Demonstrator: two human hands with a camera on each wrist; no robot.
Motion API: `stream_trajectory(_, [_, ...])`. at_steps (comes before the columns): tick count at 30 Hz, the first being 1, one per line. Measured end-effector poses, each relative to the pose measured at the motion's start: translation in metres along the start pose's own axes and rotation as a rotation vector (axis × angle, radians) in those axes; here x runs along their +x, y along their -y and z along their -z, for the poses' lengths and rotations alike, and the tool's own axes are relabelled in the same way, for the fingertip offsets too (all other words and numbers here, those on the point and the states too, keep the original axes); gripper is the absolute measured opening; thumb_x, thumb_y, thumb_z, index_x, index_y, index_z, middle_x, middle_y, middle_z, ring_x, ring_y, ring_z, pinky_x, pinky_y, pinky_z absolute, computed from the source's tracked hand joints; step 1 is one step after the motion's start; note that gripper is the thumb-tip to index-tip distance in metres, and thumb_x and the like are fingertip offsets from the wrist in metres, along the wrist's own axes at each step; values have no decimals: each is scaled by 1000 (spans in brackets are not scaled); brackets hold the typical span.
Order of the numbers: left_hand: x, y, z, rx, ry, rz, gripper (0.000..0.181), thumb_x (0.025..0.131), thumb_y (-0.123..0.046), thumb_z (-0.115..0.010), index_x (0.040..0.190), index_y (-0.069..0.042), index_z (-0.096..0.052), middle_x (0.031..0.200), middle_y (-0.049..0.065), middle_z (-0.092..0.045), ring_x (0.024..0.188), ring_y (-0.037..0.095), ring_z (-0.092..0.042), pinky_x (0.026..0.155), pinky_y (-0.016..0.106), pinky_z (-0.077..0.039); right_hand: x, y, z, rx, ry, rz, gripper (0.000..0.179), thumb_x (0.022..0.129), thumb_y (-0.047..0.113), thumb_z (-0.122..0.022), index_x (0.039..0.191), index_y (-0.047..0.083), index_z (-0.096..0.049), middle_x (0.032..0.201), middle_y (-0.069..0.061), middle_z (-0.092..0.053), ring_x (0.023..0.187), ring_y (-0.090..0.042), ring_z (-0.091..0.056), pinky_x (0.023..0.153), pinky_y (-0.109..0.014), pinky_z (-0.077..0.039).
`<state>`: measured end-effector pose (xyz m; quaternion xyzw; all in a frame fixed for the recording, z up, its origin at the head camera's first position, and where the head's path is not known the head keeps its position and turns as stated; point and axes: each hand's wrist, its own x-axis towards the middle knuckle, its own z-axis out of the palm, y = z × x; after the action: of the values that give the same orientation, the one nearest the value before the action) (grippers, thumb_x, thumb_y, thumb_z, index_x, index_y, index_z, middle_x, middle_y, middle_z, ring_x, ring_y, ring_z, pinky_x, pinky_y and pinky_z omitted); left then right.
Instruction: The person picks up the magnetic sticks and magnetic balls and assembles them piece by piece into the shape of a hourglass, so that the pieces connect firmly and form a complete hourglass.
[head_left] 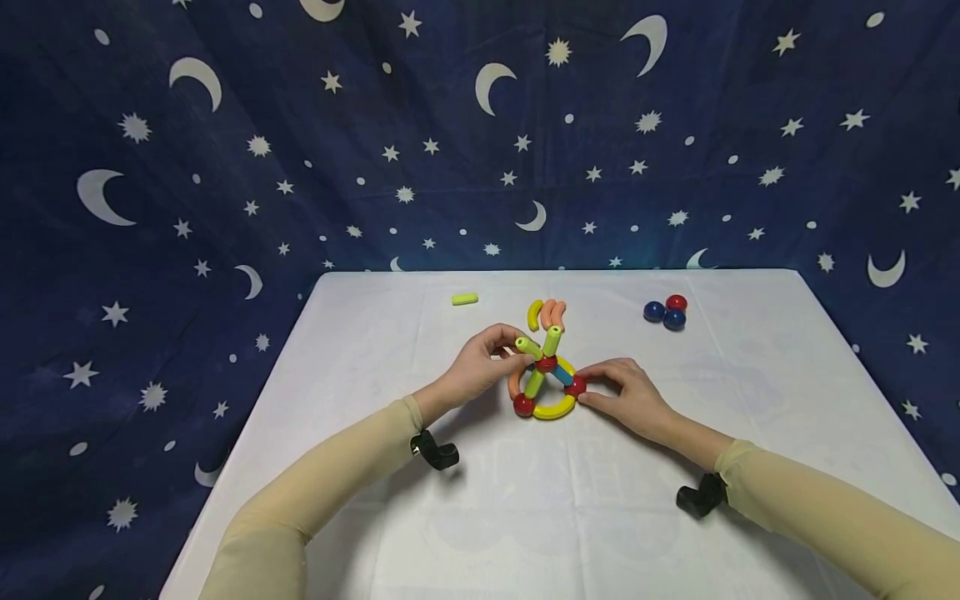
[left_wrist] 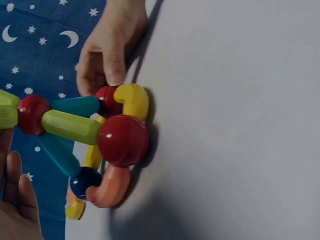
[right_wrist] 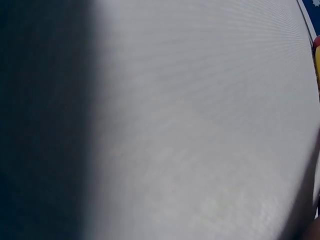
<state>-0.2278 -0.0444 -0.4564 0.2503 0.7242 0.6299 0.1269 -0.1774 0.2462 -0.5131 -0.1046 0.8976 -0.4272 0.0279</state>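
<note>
A construction of toy building rods and balls stands on the table: a ring of curved yellow rods (head_left: 554,408) and an orange curved rod (left_wrist: 111,187) joined by red balls and a blue ball (left_wrist: 85,183). Straight rods, one light green and two blue, rise to a red top ball (head_left: 546,364). Two light-green rods stick up from that ball. My left hand (head_left: 483,362) pinches the left upper light-green rod (head_left: 528,347) by the top ball. On the ring's right, my right hand (head_left: 630,400) pinches a red ball (head_left: 575,386) between thumb and fingers. The right wrist view shows mostly tablecloth.
Behind the construction lie a short yellow curved rod (head_left: 534,315) and two orange curved rods (head_left: 553,313). Farther left is a loose light-green rod (head_left: 465,299). Two blue balls (head_left: 654,312) and a red ball (head_left: 677,303) cluster at the back right. A starry curtain (head_left: 450,125) hangs behind the white table (head_left: 510,517).
</note>
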Motion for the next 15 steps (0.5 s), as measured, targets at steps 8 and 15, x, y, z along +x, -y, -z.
stream_trajectory(8, [1,2,-3,19,-14,-3,25,94,-13,-75,116,-8,-65,110,2,-72,98,21,-61,87,36,-47,1,-1,-1,-4,-3,2,40,89,41,-81,123,22,-73,120,1,-68,125,-25,-45,108,-55,-34])
stream_trajectory(15, [3,1,-6,32,-25,-21,27,94,-15,-76,118,-8,-66,109,2,-71,100,20,-61,89,42,-46,0,0,0,-3,-6,1,39,89,39,-81,123,21,-74,120,1,-68,125,-25,-46,108,-55,-34])
